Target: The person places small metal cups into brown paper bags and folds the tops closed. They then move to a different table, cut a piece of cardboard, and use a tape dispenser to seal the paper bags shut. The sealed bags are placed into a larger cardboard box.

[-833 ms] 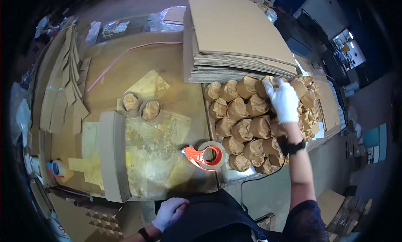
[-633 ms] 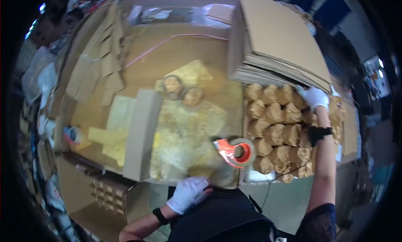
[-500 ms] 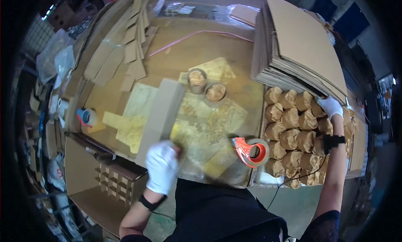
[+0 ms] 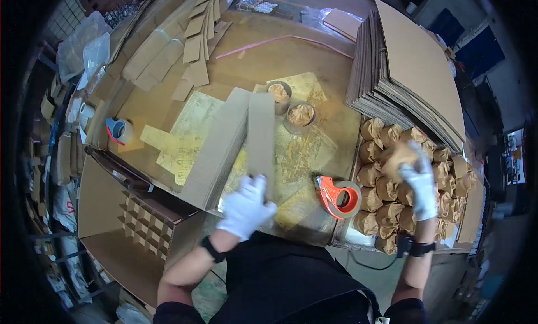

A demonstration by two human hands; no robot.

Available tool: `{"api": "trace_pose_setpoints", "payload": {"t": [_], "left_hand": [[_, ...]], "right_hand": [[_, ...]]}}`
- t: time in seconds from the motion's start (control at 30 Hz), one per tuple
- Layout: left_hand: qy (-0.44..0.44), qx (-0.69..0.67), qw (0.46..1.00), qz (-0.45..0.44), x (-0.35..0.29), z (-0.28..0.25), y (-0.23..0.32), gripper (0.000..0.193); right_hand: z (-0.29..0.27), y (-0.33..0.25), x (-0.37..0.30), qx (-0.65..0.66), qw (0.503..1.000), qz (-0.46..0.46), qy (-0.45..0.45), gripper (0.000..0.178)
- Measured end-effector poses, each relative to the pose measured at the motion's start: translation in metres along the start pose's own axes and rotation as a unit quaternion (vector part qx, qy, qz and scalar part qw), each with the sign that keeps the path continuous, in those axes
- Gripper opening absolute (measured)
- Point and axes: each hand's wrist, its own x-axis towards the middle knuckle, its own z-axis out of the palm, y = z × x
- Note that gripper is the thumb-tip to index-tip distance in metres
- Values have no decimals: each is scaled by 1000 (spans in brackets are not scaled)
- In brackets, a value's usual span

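My left hand [image 4: 246,207], in a white glove, grips the near end of a flat cardboard strip [image 4: 261,131]. That strip lies just right of a long stack of similar strips [image 4: 218,150]. At the right, my gloved right hand [image 4: 420,184] is closed on a brown paper-wrapped piece [image 4: 399,157], blurred by motion, above rows of similar paper-wrapped pieces [image 4: 388,215]. Beyond the strip, two rolls of tape with crumpled brown paper inside, a far one [image 4: 279,98] and a nearer one [image 4: 300,117], stand on yellowed paper.
An orange tape dispenser [image 4: 339,198] lies near the table's front edge. A blue tape dispenser [image 4: 119,131] sits at the left. Flat cardboard sheets [image 4: 420,66] are piled back right. An open carton [image 4: 106,212] with a cardboard divider [image 4: 145,226] stands lower left.
My left hand has drawn a strip rightward away from the stack. My right hand has come back nearer and left with a paper-wrapped piece. The whole view has shifted slightly.
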Motion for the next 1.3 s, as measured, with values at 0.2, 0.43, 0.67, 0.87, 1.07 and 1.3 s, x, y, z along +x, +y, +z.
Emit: {"api": "trace_pose_setpoints", "payload": {"t": [0.2,0.43,0.67,0.87,1.07,1.3], "left_hand": [[-122,-62,981,139,-63,82,-22,40],[-46,-111,979,167,-71,69,-38,30],[151,-477,865,-30,23,107,-54,44],[100,-590,765,-238,60,126,-29,61],[-33,-636,755,-156,54,62,-40,51],[185,-244,951,36,45,81,-38,47]], "right_hand": [[138,53,-25,73,948,178,-254,62],[242,92,-21,74,863,308,-393,67],[274,90,15,-36,954,120,-274,78],[298,134,15,-27,979,-20,-201,59],[299,128,32,-108,954,-176,-218,41],[265,48,6,-345,931,-36,-111,53]]}}
